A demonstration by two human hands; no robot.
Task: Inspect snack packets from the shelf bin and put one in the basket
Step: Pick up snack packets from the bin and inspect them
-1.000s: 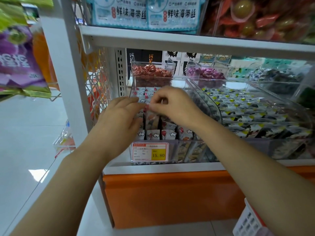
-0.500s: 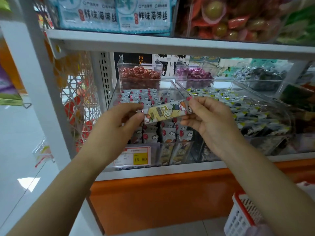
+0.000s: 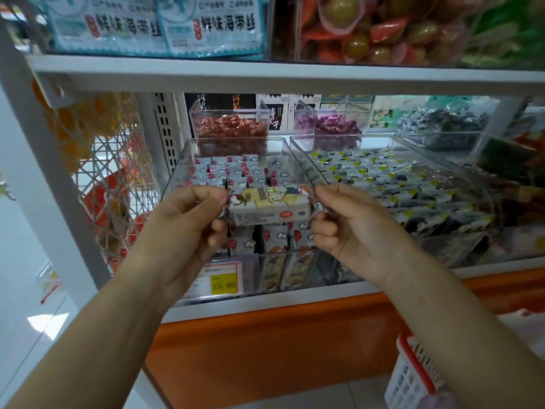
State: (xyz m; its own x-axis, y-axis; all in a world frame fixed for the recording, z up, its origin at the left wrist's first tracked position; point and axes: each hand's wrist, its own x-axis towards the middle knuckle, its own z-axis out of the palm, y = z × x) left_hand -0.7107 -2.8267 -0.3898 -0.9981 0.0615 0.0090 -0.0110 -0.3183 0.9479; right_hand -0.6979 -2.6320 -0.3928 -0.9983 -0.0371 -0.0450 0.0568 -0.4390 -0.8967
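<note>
Inspection seems to be the step in hand: the left hand (image 3: 188, 222) and right hand (image 3: 351, 228) hold the snack packet (image 3: 269, 206) level just before the shelf bin (image 3: 182, 160), fingers (image 3: 206, 193) pinching its ends, and next it probably needs lowering into the basket (image 3: 413, 376), below-right of the bin.

Packet held crosswise in front of the shelf bin.
The packet (image 3: 269, 206) hangs between the left hand (image 3: 188, 222) and right hand (image 3: 348, 222), just before the bin (image 3: 182, 166) on the shelf (image 3: 265, 305). A second bin (image 3: 483, 196) sits to its right, and the basket (image 3: 415, 364) is low at the right.
</note>
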